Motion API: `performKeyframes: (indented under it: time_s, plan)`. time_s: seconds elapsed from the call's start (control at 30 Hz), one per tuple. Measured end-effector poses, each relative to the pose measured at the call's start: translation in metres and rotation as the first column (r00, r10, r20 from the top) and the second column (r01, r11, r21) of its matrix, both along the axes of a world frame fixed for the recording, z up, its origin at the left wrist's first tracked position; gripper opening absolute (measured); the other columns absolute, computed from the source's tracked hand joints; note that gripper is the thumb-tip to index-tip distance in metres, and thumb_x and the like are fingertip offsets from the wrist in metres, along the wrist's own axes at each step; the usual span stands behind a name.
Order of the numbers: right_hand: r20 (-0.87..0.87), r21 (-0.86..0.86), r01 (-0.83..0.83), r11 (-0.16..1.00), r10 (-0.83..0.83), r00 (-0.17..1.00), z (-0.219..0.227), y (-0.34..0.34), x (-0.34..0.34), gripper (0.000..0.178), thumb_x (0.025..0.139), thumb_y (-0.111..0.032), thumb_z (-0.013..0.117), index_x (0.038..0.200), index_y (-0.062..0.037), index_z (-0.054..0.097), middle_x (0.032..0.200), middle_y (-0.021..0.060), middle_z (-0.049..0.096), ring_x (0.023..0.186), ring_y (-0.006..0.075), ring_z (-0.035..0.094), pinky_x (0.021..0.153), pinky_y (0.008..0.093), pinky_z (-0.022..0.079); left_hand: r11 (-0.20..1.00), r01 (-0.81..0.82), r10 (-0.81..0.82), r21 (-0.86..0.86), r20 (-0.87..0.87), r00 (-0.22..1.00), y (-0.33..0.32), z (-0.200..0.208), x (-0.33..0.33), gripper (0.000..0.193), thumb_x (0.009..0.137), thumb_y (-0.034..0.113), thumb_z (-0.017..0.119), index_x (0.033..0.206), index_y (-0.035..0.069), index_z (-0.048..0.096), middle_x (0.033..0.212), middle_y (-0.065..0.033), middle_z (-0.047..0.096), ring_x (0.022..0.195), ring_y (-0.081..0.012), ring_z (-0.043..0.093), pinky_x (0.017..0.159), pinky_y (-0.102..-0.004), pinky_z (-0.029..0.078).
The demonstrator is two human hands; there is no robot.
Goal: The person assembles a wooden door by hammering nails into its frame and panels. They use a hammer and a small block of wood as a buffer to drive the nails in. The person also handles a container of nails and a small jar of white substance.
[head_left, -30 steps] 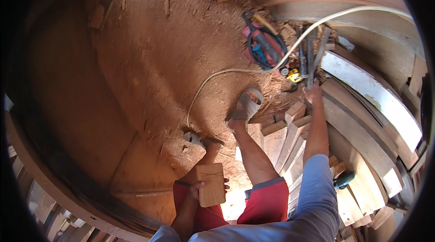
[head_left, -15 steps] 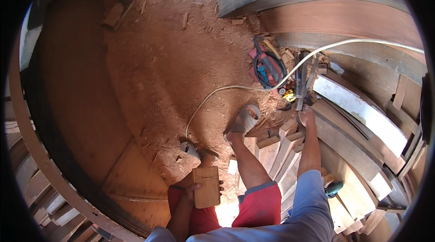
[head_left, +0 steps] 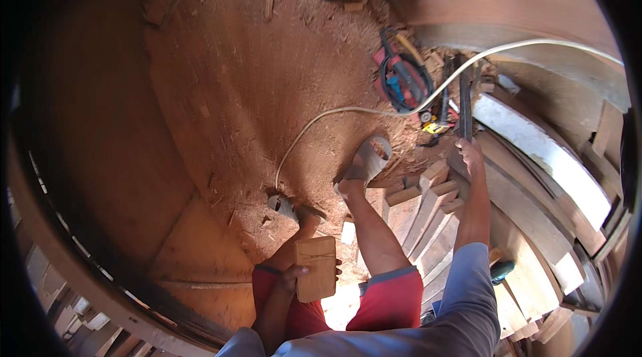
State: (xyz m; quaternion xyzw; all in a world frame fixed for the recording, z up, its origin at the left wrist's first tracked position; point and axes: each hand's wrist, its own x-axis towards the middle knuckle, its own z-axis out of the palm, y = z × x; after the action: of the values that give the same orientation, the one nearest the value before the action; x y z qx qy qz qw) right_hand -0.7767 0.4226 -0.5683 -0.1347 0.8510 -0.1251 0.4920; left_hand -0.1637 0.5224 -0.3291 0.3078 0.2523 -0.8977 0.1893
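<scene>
My left hand [head_left: 292, 278] holds a flat, light-brown wooden block [head_left: 316, 275] upright above my lap, thumb on its face and fingertips showing round its right edge. Thin dark lines are marked near the block's upper end. Out to the right, my stretched right hand [head_left: 470, 151] is closed round the near end of a long, dark, narrow bar [head_left: 465, 106]; its exact kind does not show. Beside that bar lie another dark bar [head_left: 445, 93] and a small yellow-and-black tool [head_left: 435, 128].
A red power tool [head_left: 403, 79] with a coiled black cable rests on the sawdust-covered floor [head_left: 234, 89]. A white hose or cable [head_left: 354, 109] arcs over to the right. Stacked planks [head_left: 515, 236] fill the right side. A dark curved rim [head_left: 87, 250] runs along the left.
My right hand has closed on the dark bar and shifted it slightly away from the neighbouring bar. The left hand keeps the wooden block, and the whole view has shifted a little.
</scene>
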Motion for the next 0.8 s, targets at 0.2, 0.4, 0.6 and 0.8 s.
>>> performKeyframes:
  time_s: [0.2,0.4,0.6,0.8]
  plan:
    - [0.154,-0.033,0.306,0.951,-0.298,0.942,0.142,0.013,-0.038,0.031,0.100,-0.036,0.067,0.076,-0.0198,0.057,0.056,-0.0074,0.044,0.039,0.0080,0.036,0.036,0.0273,0.026,1.000,0.013,-0.012,0.001,-0.162,0.987,0.014,0.045,0.008,0.089,0.089,0.035,0.070,0.161,-0.002,0.034,0.150,-0.0259,0.056,0.136,-0.0390,0.060,0.112,-0.0587,0.051]
    - [0.558,-0.295,0.596,0.747,-0.372,0.742,0.265,0.163,0.115,0.019,0.101,-0.026,0.064,0.085,-0.0214,0.055,0.073,-0.0080,0.047,0.063,0.0066,0.045,0.057,0.0256,0.040,0.994,-0.002,-0.001,-0.107,-0.029,1.000,0.018,0.116,0.021,0.087,0.086,0.041,0.077,0.154,-0.003,0.046,0.144,-0.0250,0.062,0.128,-0.0372,0.066,0.111,-0.0506,0.052]
    - [0.683,-0.173,0.670,0.721,-0.402,0.609,0.476,0.120,0.331,0.011,0.103,-0.023,0.064,0.101,-0.0140,0.058,0.080,-0.0021,0.055,0.068,0.0139,0.055,0.062,0.0336,0.048,0.829,0.138,-0.078,-0.542,0.132,0.988,-0.023,0.183,0.024,0.076,0.092,0.037,0.076,0.151,-0.003,0.050,0.135,-0.0172,0.069,0.119,-0.0273,0.070,0.102,-0.0437,0.057]
    - [0.787,0.016,0.661,0.750,-0.417,0.454,0.482,0.030,0.329,0.020,0.099,-0.027,0.065,0.087,-0.0140,0.056,0.074,-0.0019,0.053,0.066,0.0129,0.057,0.063,0.0288,0.051,0.598,0.120,0.022,-0.792,0.165,0.986,-0.032,0.283,0.042,0.076,0.091,0.025,0.082,0.154,-0.001,0.048,0.143,-0.0152,0.065,0.130,-0.0241,0.062,0.110,-0.0399,0.051]
